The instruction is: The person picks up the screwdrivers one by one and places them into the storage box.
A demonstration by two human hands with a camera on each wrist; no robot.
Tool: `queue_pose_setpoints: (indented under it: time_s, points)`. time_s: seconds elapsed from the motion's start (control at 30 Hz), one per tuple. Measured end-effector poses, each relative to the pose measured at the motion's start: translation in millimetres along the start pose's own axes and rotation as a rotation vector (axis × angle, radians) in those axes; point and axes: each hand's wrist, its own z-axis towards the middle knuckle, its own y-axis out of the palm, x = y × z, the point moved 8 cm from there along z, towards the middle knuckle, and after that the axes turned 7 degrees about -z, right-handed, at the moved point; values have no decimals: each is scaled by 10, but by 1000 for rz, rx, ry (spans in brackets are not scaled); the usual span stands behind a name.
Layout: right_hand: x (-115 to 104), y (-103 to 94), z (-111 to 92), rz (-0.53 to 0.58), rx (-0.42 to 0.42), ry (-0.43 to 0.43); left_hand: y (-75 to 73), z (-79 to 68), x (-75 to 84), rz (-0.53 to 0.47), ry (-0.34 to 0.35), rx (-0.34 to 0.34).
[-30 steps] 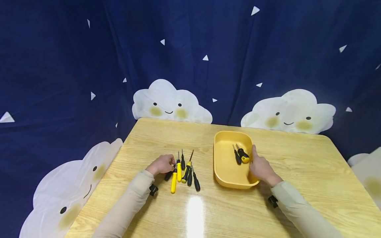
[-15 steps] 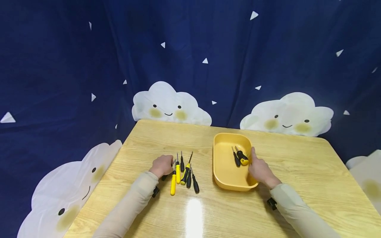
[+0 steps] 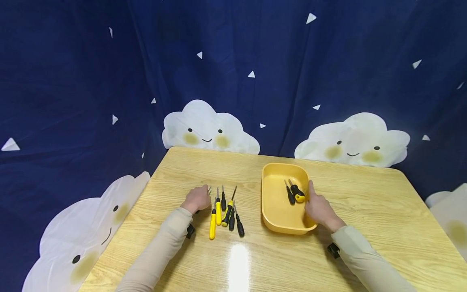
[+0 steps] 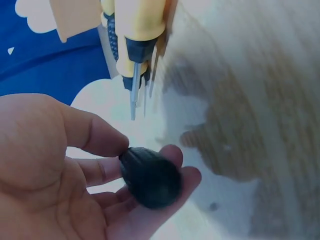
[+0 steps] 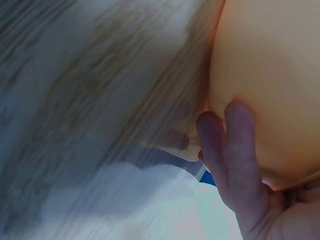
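Note:
A screwdriver with a black handle (image 4: 152, 180) is pinched between the thumb and fingers of my left hand (image 3: 198, 198), at the left end of a row of screwdrivers; its thin shaft pokes out past the knuckles in the head view. That row has two yellow-handled screwdrivers (image 3: 212, 225), a black-and-yellow one (image 3: 228, 215) and several black ones (image 3: 239, 228). My right hand (image 3: 322, 210) grips the right wall of a yellow plastic bin (image 3: 279, 221), fingers against its outside (image 5: 240, 140). Inside lie a stubby black-and-yellow screwdriver (image 3: 298, 194) and a slim black one (image 3: 290, 196).
Everything rests on a light wood table (image 3: 357, 202). Behind it hangs a dark blue curtain (image 3: 226, 48) printed with white clouds (image 3: 209, 125). A bright glare patch (image 3: 238, 263) shows on the front of the tabletop.
My left hand has closed on the black-handled screwdriver at the row's left end and shifted it slightly away from me. The right hand and bin have kept their place.

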Motion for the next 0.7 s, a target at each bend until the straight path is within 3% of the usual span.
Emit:
queue_pose_setpoints:
  time_s: [0.37, 0.7]
  points:
    - [-30, -33, -5, -3, 3, -9, -110, 40, -12, -97, -44, -5]
    - [-33, -34, -8, -1, 0, -7, -164, 93, 48, -339, 1, -31]
